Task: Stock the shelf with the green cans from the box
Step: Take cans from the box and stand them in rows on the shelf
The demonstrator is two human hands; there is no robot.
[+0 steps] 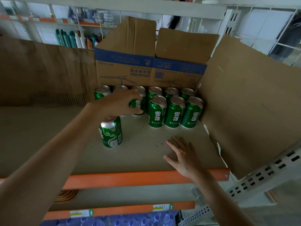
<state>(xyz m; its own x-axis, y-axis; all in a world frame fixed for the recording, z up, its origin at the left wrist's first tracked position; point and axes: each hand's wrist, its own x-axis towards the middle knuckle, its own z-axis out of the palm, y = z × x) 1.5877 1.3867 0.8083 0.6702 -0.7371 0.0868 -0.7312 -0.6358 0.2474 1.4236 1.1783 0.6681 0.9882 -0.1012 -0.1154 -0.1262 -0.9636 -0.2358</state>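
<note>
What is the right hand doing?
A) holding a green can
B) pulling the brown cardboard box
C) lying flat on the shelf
C: the right hand rests flat on the beige shelf board, holding nothing, while the left hand grips a green metal can.

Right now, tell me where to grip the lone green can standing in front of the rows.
Grip the lone can round its side wall at mid-height, from its front-right: it stands upright, the shelf is bare there, and the left wrist overlaps its top.
</note>
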